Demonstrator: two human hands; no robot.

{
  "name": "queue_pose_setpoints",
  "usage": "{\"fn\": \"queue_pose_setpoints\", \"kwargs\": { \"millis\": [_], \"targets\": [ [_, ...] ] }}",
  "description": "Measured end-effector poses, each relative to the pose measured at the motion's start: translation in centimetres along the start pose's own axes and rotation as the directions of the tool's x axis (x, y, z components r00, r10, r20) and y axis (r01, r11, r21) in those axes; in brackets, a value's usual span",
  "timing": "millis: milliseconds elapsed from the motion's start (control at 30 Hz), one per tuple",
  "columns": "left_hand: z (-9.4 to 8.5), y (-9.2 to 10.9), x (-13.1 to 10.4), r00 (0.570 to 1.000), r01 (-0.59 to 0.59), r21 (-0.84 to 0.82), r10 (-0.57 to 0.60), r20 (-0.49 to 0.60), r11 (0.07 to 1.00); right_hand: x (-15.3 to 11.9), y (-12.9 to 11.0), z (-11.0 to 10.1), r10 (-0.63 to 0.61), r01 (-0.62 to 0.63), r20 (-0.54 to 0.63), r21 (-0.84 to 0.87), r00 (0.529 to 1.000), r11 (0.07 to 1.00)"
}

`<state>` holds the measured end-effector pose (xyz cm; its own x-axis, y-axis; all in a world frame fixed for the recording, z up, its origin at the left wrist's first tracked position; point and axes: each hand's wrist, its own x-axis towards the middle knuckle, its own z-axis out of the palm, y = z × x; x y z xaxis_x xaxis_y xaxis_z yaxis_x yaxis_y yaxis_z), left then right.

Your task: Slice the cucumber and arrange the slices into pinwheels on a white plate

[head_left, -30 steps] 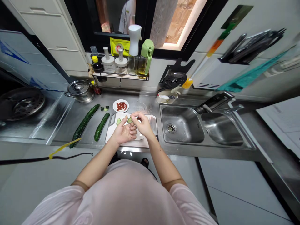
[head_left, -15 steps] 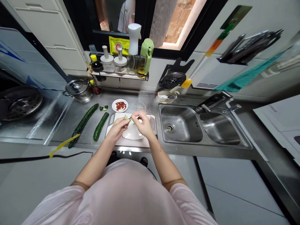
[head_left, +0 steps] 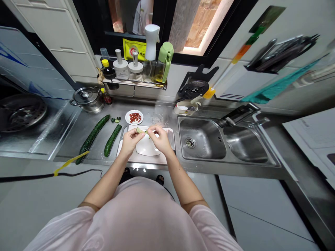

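Observation:
My left hand (head_left: 131, 141) pinches a thin green cucumber piece (head_left: 140, 130) above the cutting board (head_left: 146, 159). Close beside it, my right hand (head_left: 160, 140) has its fingers pinched at the other end of the piece; exactly what they grip is too small to tell. A plate (head_left: 127, 118) of chopped red pieces sits behind the board. To the left lie a shorter cucumber (head_left: 112, 140) and a longer one (head_left: 94, 136), with small green end pieces (head_left: 116, 120) near their far ends.
The double sink (head_left: 201, 139) is right of the board. A lidded pot (head_left: 87, 99) stands at the back left, near a wall rack (head_left: 134, 83) with bottles and jars. A small holder (head_left: 186, 108) stands behind the sink. A yellow-tied black cord (head_left: 70, 164) crosses the lower left.
My left hand has shifted slightly left, away from my right hand, and the green piece shows more between them. My right hand has barely moved.

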<state>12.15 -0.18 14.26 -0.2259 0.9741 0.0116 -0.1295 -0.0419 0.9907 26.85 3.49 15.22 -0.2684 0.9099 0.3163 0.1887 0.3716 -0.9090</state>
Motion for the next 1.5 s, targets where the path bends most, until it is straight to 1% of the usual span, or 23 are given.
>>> {"fn": "queue_pose_setpoints", "kwargs": {
  "millis": [200,367,600,767,933,1033,1100,1233,1300,1400,1500],
  "targets": [
    [0.0,-0.2,0.0,0.998,-0.033,0.093,0.037,-0.044,0.995,-0.1,0.4,0.1,0.018,-0.018,-0.003,0.022,1.0,1.0],
    [0.3,-0.1,-0.1,0.995,-0.084,0.127,0.091,-0.051,0.988,-0.2,0.8,0.1,0.034,-0.033,-0.005,0.047,0.999,0.998],
    [0.5,-0.4,-0.1,0.989,-0.117,0.168,0.13,-0.069,0.979,-0.5,1.4,0.2,0.081,-0.08,-0.019,0.048,0.997,0.996],
    [0.6,-1.3,0.2,0.992,-0.1,0.164,0.112,-0.064,0.981,-0.4,1.9,0.3,0.114,-0.113,-0.021,0.057,0.993,0.992],
    [0.5,-3.2,1.1,0.998,-0.05,0.056,0.052,-0.03,0.997,0.0,3.2,0.0,0.159,-0.159,0.01,0.049,0.987,0.986],
    [0.4,-4.5,1.8,1.0,-0.028,0.0,0.028,-0.009,1.0,0.4,4.7,-0.1,0.163,-0.163,0.05,0.009,0.985,0.987],
    [0.3,-5.3,2.4,1.0,-0.006,-0.003,0.006,0.003,1.0,0.7,5.9,-0.2,0.169,-0.167,0.082,-0.037,0.982,0.985],
    [0.1,-7.3,3.8,0.998,0.053,0.02,-0.053,0.028,0.998,1.7,8.6,-0.5,0.201,-0.177,0.151,-0.156,0.968,0.972],
    [0.0,-8.4,4.6,0.997,0.071,0.052,-0.072,0.019,0.996,2.2,9.8,-0.6,0.223,-0.179,0.16,-0.247,0.962,0.952],
    [0.0,-10.5,5.7,0.997,0.078,0.143,-0.081,0.017,0.987,2.9,11.5,-0.6,0.243,-0.165,0.171,-0.373,0.955,0.913],
    [-0.1,-12.8,6.8,0.994,0.092,0.27,-0.102,0.024,0.959,3.5,13.2,-0.4,0.281,-0.161,0.187,-0.482,0.941,0.861]
  ]
}}
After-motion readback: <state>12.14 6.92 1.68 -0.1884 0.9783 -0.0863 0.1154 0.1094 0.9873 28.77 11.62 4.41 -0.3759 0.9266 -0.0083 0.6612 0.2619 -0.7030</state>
